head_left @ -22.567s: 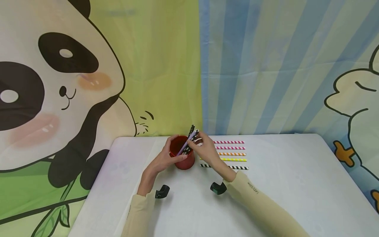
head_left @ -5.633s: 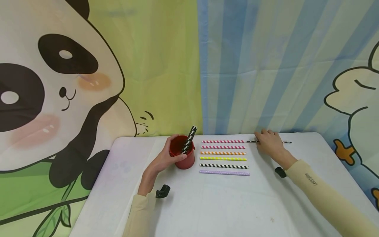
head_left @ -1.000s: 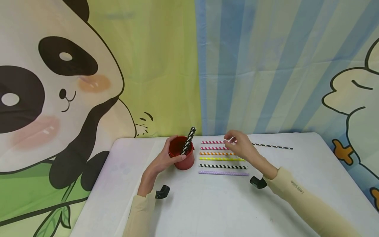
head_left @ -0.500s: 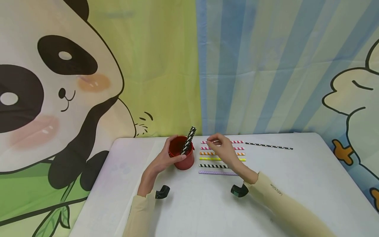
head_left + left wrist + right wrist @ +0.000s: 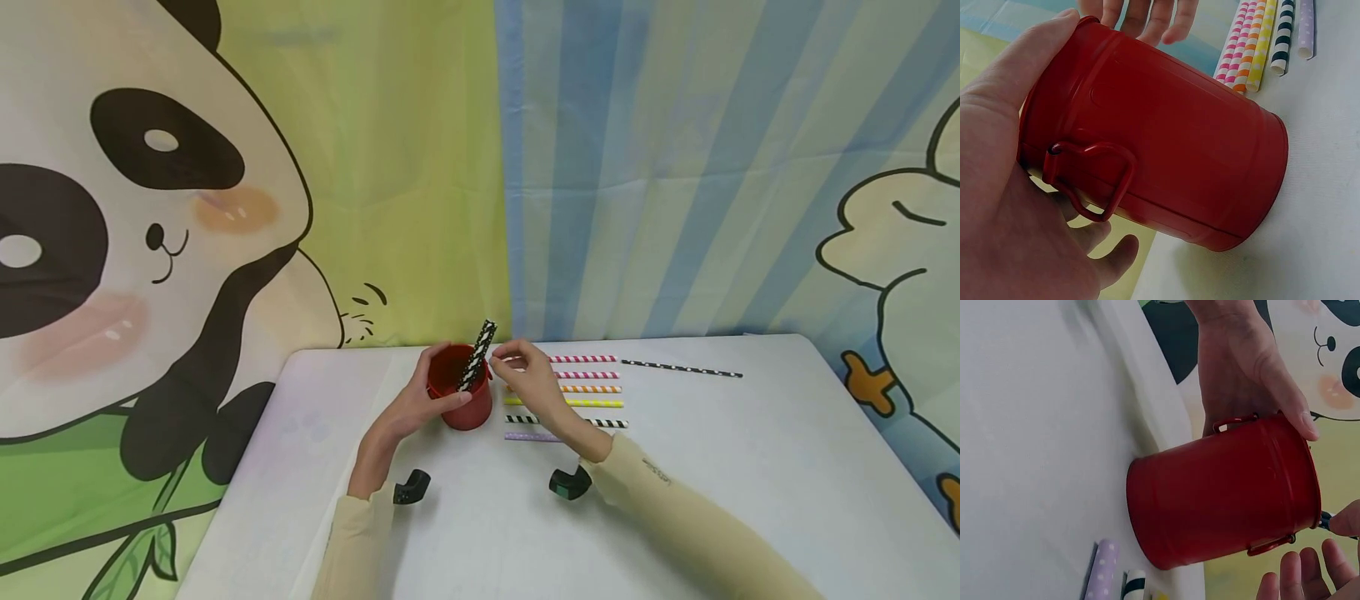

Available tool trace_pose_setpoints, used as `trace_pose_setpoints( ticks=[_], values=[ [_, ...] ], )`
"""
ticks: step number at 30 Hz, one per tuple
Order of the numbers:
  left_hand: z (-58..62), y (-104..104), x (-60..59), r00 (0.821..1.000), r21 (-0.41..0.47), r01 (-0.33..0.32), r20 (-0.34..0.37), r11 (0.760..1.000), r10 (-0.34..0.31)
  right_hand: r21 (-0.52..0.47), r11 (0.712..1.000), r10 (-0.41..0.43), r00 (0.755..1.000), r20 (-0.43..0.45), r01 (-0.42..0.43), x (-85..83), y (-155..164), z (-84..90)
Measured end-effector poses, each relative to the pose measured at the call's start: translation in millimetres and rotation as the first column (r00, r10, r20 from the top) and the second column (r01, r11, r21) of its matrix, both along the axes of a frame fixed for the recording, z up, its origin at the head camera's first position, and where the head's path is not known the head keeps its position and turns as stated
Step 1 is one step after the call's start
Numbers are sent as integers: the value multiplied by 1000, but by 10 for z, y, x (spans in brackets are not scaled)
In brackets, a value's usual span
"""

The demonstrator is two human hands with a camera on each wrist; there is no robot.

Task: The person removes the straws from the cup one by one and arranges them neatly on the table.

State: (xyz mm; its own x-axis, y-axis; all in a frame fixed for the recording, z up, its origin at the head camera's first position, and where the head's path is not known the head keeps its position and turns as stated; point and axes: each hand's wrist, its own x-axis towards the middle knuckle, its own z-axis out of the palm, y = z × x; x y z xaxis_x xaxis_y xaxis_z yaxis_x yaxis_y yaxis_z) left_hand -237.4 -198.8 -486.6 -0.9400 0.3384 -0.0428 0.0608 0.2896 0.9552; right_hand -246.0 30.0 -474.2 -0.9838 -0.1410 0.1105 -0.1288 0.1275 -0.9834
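My left hand (image 5: 420,402) holds a small red metal bucket (image 5: 468,412) with its thumb over the rim; the left wrist view shows a side handle (image 5: 1094,181). Several black paper straws with white marks (image 5: 477,354) lean in the bucket, their tops above the rim. My right hand (image 5: 531,383) is at the bucket's right side, thumb and fingers near the rim beside the straws. Its fingers (image 5: 1310,575) are loosely bent and apart in the right wrist view, with nothing seen between them. The bucket's inside is partly hidden.
A row of paper straws lies right of the bucket: red (image 5: 585,359), pink (image 5: 588,375), orange (image 5: 592,389), yellow (image 5: 596,404), black-striped (image 5: 611,423) and lilac dotted (image 5: 528,437). One black dotted straw (image 5: 682,367) lies farther right. A printed curtain (image 5: 645,208) hangs behind the table.
Over the last second my right hand has moved left to the bucket. Earlier, it was on the black dotted straw at the right. The lilac straw has gone from bucket to row.
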Motion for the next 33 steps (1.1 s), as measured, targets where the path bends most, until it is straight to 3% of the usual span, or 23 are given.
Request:
trace_pose_setpoints(
  ticks=[22, 33],
  values=[
    [-9, 4, -9, 1000, -6, 8, 0, 1000, -8, 34, 999, -9, 1000, 21, 8, -16, -129, 66],
    [-10, 2, -18, 1000, -4, 8, -8, 1000, -8, -13, 999, -35, 999, 40, 35, -62, -135, 92]
  ],
)
